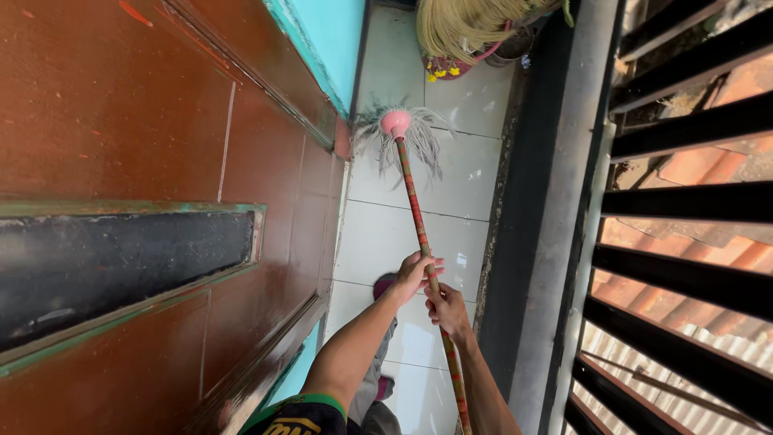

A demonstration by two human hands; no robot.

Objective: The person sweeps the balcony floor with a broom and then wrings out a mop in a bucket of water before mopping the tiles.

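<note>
Looking down from the head cam here, so I'm using the mop (419,209) as my anchor. Left hand (416,274) is clenched round the striped handle, and the right hand (449,310) grips it just below, both wrapped tight. The pink mop head with its grey strings sits on the white floor tiles (378,234), up near the far end. Brown door (161,161) runs along the mop's left, black railing (692,209) off to its right, and a straw broom (467,28) beyond the mop head.

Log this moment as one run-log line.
left hand: gripping mop handle | right hand: gripping handle lower | mop head: on white tiled floor
</note>
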